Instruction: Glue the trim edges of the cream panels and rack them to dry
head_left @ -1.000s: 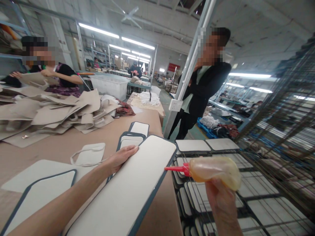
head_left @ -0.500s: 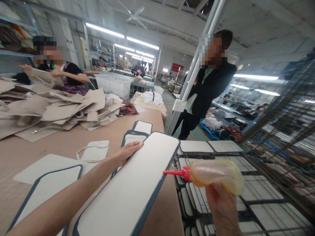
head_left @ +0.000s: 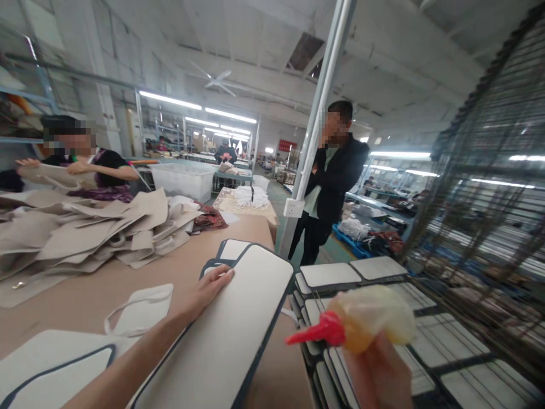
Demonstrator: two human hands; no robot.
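My left hand (head_left: 216, 284) grips the left edge of a long white panel (head_left: 230, 318) with rounded corners and a dark blue border, its fingertips lying on the white face. In my right hand (head_left: 377, 369) is a soft, translucent squeeze bottle (head_left: 374, 318) of yellowish liquid, lying on its side. The bottle's red nozzle (head_left: 317, 330) points left, its tip a little apart from the panel's right edge. Smaller bordered panels (head_left: 234, 249) lie beyond my left hand, partly hidden by the long panel.
Beige pieces (head_left: 97, 227) are heaped at the table's left. A white piece with a strap (head_left: 145, 309) and another bordered panel (head_left: 63, 378) lie nearer. Rack shelves holding white panels (head_left: 451, 335) stand right. One person (head_left: 334, 176) stands by a pole (head_left: 313, 125); another (head_left: 106, 170) handles beige material.
The nozzle tip has come off the panel's right edge and sits lower, to its right. The view has tilted upward. My left hand keeps its hold on the panel.
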